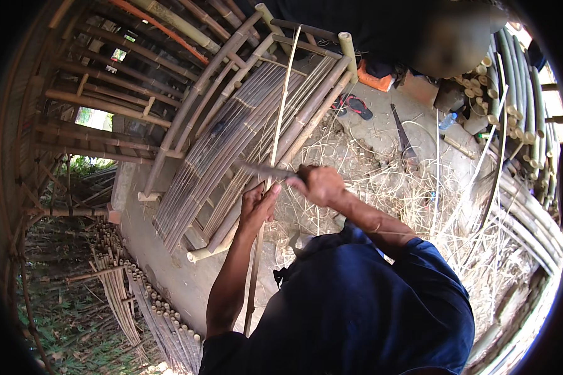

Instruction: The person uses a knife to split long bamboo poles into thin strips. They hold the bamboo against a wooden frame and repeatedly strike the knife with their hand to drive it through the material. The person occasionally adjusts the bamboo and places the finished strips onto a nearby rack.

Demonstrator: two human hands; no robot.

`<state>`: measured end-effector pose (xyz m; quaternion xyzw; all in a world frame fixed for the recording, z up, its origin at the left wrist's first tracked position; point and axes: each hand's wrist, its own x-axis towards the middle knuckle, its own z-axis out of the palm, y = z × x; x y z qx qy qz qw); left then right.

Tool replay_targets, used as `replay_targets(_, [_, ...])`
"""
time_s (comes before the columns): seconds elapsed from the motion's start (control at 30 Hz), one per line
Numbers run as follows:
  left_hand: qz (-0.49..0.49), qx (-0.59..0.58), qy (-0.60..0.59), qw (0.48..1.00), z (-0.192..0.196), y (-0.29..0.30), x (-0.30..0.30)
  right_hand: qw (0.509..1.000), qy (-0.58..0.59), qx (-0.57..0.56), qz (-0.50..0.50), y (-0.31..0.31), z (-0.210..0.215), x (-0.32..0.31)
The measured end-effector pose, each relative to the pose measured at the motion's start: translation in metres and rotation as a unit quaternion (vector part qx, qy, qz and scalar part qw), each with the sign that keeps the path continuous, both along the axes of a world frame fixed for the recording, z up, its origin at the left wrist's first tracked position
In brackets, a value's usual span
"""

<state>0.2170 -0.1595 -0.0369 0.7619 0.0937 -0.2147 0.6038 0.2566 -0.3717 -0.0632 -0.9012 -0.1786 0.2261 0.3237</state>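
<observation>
- The long, pale bamboo strip (284, 100) ran lengthwise from the person's side, up past both hands and across the bench.
- The left hand (256, 206) was closed around the strip, just below the blade.
- The right hand (319, 185) was clamped on the knife (263, 170), its handle hidden in the fist; the blade lay across the strip, though whether it bit in could not be told.
- Work looked partway: the strip was already a slender, separate length, while the knife work on it seemed unfinished. How smooth its edges were was too small to judge.
- Beyond it stood the bamboo bench (225, 140), many slats laid side by side, with gaps showing near the right rail.
- Loose shavings (381, 181) littered the bare, grey-brown floor (162, 275), near black-and-red flip-flops (358, 107) and a plastic bottle (448, 120).
- Farther out, bamboo poles (524, 94) were stacked at right, and a larger bamboo framework (109, 109) rose at left, with greenery below.
</observation>
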Motion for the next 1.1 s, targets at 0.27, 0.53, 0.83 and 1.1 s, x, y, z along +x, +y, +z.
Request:
replay_targets(0.27, [0.036,0.024,-0.010,0.999,0.000,-0.018,0.016,0.975,-0.198,0.098,-0.033,0.016,-0.045,0.006])
replay_targets(0.53, [-0.031,-0.006,0.007,0.999,0.056,-0.001,-0.084,0.960,-0.222,-0.052,-0.160,-0.053,-0.066,0.106])
replay_targets(0.83, [-0.073,0.121,0.111,0.984,0.075,0.016,-0.131,0.952,-0.163,-0.153,-0.210,-0.110,-0.100,0.138])
replay_targets(1.1, [-0.234,0.276,0.030,0.932,0.103,0.094,-0.217,0.901,-0.217,-0.123,-0.354,-0.202,-0.075,0.174])
